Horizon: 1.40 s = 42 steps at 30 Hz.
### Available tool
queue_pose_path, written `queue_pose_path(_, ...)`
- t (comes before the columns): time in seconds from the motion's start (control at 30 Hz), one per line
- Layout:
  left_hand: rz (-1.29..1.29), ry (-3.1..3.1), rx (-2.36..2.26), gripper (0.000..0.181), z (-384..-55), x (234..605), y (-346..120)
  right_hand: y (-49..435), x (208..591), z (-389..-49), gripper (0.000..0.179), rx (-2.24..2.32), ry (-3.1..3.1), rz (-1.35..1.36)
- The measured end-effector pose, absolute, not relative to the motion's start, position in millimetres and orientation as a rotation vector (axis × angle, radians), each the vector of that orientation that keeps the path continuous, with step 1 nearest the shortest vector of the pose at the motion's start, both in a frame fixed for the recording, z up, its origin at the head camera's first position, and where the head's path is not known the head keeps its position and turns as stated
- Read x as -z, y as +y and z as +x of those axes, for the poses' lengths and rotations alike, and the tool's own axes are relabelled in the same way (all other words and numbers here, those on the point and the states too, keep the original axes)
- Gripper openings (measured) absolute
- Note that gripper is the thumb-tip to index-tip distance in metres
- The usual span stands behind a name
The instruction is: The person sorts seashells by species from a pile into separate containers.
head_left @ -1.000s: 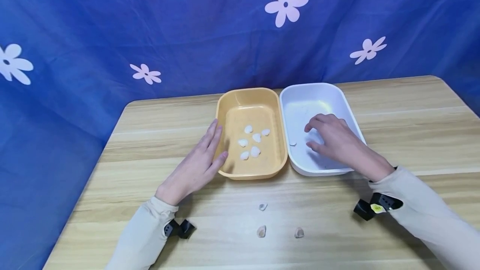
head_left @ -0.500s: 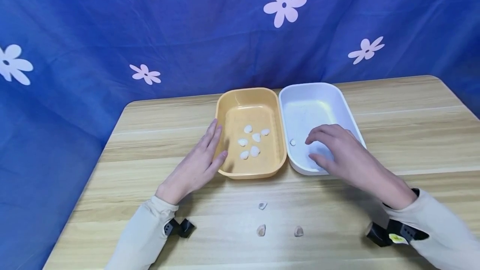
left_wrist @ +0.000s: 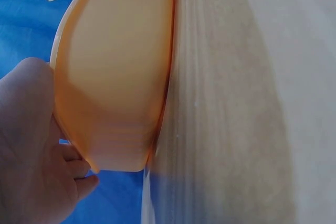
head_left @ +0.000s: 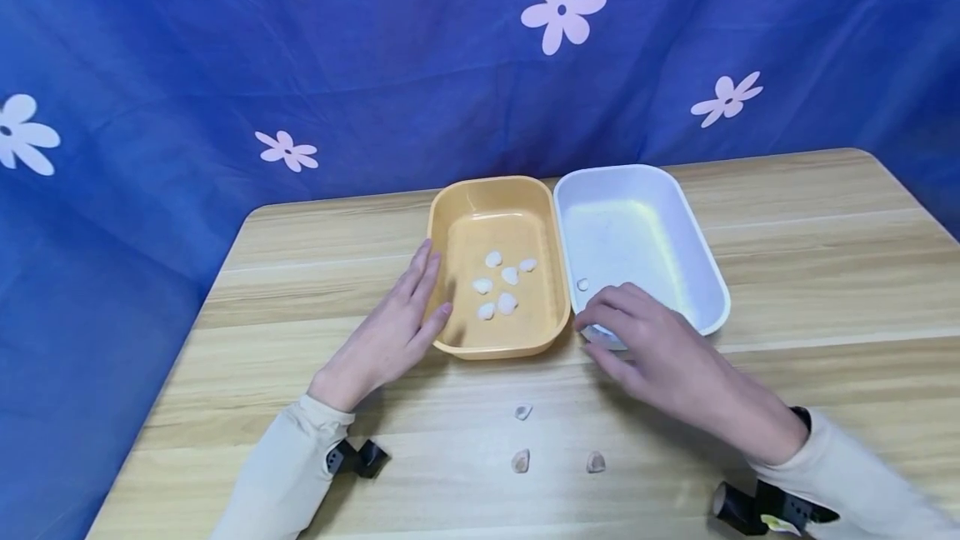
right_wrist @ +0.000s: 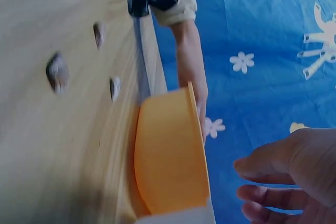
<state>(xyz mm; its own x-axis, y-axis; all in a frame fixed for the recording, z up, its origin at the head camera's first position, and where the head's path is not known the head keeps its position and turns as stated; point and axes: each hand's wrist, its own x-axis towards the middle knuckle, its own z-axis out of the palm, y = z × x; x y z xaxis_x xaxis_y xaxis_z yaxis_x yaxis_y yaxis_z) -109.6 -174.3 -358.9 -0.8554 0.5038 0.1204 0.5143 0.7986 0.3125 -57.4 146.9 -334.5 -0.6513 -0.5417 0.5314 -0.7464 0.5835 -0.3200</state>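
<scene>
My left hand [head_left: 386,327] rests along the left rim of an orange tray [head_left: 501,351], its fingers fairly straight and the thumb over the near-left corner. Several small whitish seashells [head_left: 507,303] lie inside that tray. My right hand [head_left: 667,357] hovers over the front edge of the white tray [head_left: 716,286], fingers loosely bent with a gap to the thumb. Nothing shows between them in the right wrist view. One small shell [head_left: 582,284] sits by the white tray's left wall. Three brownish shells, including one shell [head_left: 596,462] at the right, lie on the table in front.
Both trays stand side by side towards the back of the wooden table [head_left: 315,290]. A blue curtain [head_left: 420,90] with flower prints hangs behind it. A small black camera [head_left: 358,458] is strapped to the left wrist, another [head_left: 757,507] to the right.
My right hand has come back from inside the white tray, towards its near-left edge. The small shell there now shows unobstructed. My left hand stays on the orange tray.
</scene>
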Motion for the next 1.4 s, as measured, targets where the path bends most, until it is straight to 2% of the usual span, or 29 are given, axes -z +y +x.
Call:
queue_pose_path(0.43,-0.829,-2.945,0.528,0.068,-109,362,-175,103,354,-39,0.015,-0.781,-2.467,1.319)
queue_pose_path(0.87,-0.823,-2.951,0.549,0.068,-109,362,-172,86,382,-39,0.014,-0.739,-2.764,1.229)
queue_pose_path(1.4,-0.827,-2.944,0.525,0.068,-110,360,-176,81,393,-42,0.013,-0.752,-2.758,1.222)
